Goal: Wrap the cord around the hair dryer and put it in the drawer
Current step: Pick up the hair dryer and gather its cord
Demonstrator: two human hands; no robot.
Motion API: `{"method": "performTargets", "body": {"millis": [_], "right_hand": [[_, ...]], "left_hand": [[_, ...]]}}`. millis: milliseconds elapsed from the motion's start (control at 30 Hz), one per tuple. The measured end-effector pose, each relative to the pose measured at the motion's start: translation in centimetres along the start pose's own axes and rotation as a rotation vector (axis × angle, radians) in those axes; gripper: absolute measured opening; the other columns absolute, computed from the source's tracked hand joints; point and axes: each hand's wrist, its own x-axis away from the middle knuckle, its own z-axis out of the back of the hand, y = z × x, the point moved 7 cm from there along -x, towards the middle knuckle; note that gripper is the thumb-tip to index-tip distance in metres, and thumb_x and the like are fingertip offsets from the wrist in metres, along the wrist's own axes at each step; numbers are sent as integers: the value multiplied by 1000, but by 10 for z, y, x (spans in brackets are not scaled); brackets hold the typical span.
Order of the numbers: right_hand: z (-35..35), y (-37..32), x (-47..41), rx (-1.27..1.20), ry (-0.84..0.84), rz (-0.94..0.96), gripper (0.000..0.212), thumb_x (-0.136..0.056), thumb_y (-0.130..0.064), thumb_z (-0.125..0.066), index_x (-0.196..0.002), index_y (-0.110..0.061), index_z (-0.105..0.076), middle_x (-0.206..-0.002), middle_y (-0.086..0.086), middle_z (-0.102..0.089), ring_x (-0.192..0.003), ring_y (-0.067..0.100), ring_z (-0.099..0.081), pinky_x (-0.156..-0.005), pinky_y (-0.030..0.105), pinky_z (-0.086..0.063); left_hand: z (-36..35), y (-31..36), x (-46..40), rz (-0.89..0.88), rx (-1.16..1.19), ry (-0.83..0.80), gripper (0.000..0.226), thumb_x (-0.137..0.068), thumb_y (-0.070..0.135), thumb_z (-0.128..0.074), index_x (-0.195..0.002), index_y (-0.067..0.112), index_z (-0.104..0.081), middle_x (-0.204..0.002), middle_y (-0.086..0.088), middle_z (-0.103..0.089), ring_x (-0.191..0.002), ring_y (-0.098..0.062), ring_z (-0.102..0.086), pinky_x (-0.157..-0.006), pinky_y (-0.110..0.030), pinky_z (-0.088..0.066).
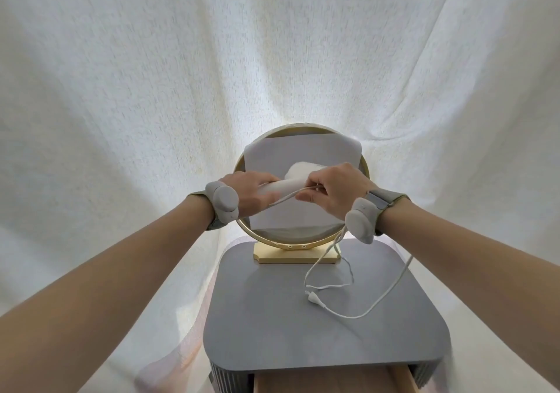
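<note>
I hold a white hair dryer [298, 174] up in front of a round mirror. My left hand [251, 191] grips its handle. My right hand [335, 194] pinches the white cord [391, 286] close against the handle. From there the cord hangs down past my right wrist, loops over the grey tabletop and ends in a white plug [312, 298] lying on it. The drawer [330, 380] under the tabletop is pulled out at the bottom edge, showing a wooden inside.
A round gold-framed mirror [242, 162] on a gold base stands at the back of the small grey table [272, 326], its glass covered by white paper. White curtain fabric hangs behind and on both sides.
</note>
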Motion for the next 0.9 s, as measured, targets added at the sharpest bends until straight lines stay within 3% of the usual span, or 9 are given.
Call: {"method": "performTargets", "body": {"millis": [100,200,300,400,533,700,800,900], "right_hand": [[-3,5,-4,-27,-23,-20,34,-90,-47,-61,-94,-14,-71,-77,-1,-68,-70,16,-60,-67,27,-49],[-8,8,-10,-23,-4,-15,30,-92,-41,-62,-97,-13,-72,-88,2,-72,-75,16,-59,-71,25,-46],[-10,11,-15,-28,-1,7,23,-94,-32,-61,-103,-13,-71,-94,3,-72,-78,15,-57,-71,23,-42],[-13,15,-18,-41,-46,25,22,-94,-30,-61,-105,-13,-70,-95,3,-71,-78,15,-57,-70,22,-41],[-16,21,-21,-32,-81,33,23,-93,-32,-62,-103,-13,-70,-91,1,-68,-76,15,-55,-65,18,-36],[-20,34,-22,-39,-135,36,25,-92,-35,-61,-102,-13,-70,-90,0,-68,-75,14,-56,-72,24,-45],[-25,42,-19,-82,-170,34,25,-92,-37,-61,-99,-15,-71,-87,0,-70,-75,15,-59,-72,26,-49],[-31,49,-18,-135,-177,15,27,-91,-40,-61,-98,-17,-72,-84,0,-70,-73,14,-60,-71,26,-50]], "left_hand": [[-8,10,4,-25,24,-89,52,-89,75,-25,-92,37,-60,-86,3,-66,-79,-20,-62,-77,-45,-53],[-14,12,9,-17,-1,-155,85,-76,91,-23,-99,24,-69,-88,-6,-70,-77,-23,-63,-74,-42,-54],[-22,8,7,8,-63,-179,71,-86,81,-37,-93,18,-70,-82,-10,-69,-66,-19,-58,-67,-38,-53],[-26,0,5,46,-104,-184,74,-93,72,-32,-97,11,-73,-87,-13,-71,-73,-29,-65,-73,-43,-57],[-30,-1,5,46,-175,-201,60,-98,63,-37,-98,16,-75,-89,-5,-71,-77,-23,-66,-71,-34,-55],[-30,1,7,-20,-155,-199,48,-93,62,-52,-80,21,-73,-68,7,-67,-61,-16,-62,-58,-29,-55],[-29,4,14,-88,-104,-224,51,-81,72,-62,-101,26,-76,-72,8,-71,-64,-16,-67,-63,-36,-61],[-25,15,19,-192,-110,-218,75,-67,75,-73,-127,33,-54,-71,10,-68,-60,-8,-63,-63,-34,-59]]}}
